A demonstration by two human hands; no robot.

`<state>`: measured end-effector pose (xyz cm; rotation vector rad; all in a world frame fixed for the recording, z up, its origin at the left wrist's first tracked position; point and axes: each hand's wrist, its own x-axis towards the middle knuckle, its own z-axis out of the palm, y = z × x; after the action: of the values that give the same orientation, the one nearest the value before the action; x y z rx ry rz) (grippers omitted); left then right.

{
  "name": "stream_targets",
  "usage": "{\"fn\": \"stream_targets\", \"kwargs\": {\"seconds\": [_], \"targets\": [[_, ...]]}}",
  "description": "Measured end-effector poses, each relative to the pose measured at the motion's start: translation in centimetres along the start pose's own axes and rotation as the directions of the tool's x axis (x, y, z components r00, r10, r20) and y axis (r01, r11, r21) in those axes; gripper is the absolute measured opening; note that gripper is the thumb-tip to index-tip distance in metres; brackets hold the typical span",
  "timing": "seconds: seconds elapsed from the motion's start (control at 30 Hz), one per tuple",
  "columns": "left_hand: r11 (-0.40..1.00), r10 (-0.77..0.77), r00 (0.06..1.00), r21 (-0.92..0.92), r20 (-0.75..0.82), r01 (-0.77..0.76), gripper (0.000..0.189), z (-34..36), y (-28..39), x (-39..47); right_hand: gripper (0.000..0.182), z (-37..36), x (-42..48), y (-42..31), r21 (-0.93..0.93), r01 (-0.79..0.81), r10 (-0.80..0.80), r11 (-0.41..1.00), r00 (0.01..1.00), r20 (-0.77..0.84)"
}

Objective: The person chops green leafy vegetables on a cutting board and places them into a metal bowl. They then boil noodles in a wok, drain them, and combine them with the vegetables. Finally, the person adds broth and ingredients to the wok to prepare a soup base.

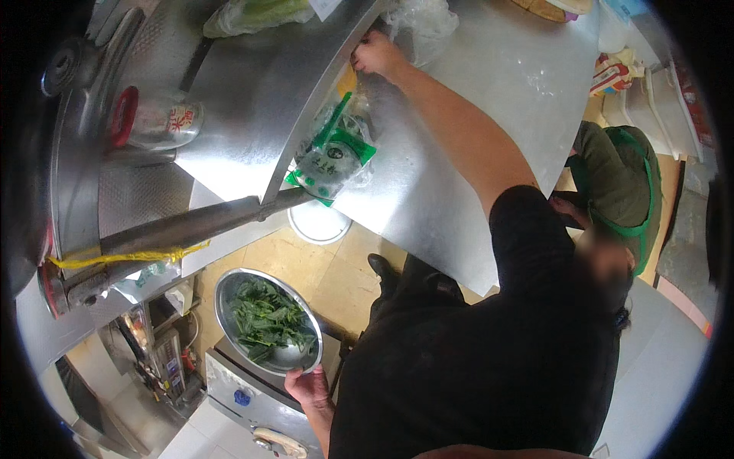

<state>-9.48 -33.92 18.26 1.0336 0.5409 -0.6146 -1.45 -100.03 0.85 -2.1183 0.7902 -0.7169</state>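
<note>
My left hand (311, 389) grips the rim of a round stainless steel bowl (268, 321) from below in the picture. Torn green leaves (269, 318) lie in the bowl, which is tilted so its inside faces the camera. My right arm stretches across a steel worktop (459, 126). At its end, my right hand (377, 54) reaches in beside the edge of a raised steel shelf (246, 97); its fingertips are partly hidden, so what they touch cannot be told. Close to that hand are a clear plastic bag (424, 31) and a green-and-clear printed packet (332, 163).
A red-lidded clear jar (160, 117) and a bagged green vegetable (258, 16) are on the shelf. A person in green (619, 178) is at the right. Below are a white round lid or bucket (319, 222) and a steel cabinet (252, 396). A metal pipe (189, 221) runs below the shelf.
</note>
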Motion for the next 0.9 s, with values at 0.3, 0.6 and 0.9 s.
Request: {"fn": "stream_targets", "kwargs": {"seconds": [0.3, 0.6, 0.9], "targets": [[1.000, -0.018, 0.994, 0.013, 0.105, 0.017, 0.068, -1.2, 0.4, 1.1, 0.033, -2.7, -3.8, -6.7, 0.293, -0.457, 0.432, 0.840, 0.889, 0.151], [0.990, -0.059, 0.979, 0.134, 0.196, 0.033, 0.065, -3.1, 1.2, 4.8, 0.032, -6.4, -18.7, -8.8, 0.632, -0.549, 0.685, 0.547, 0.728, 0.039], [0.955, -0.221, 0.928, 0.258, 0.299, 0.144, 0.065, -5.4, 2.3, 9.3, 0.028, -9.7, -31.2, -16.5, 0.601, -0.739, 0.751, 0.304, 0.574, 0.327]]}}
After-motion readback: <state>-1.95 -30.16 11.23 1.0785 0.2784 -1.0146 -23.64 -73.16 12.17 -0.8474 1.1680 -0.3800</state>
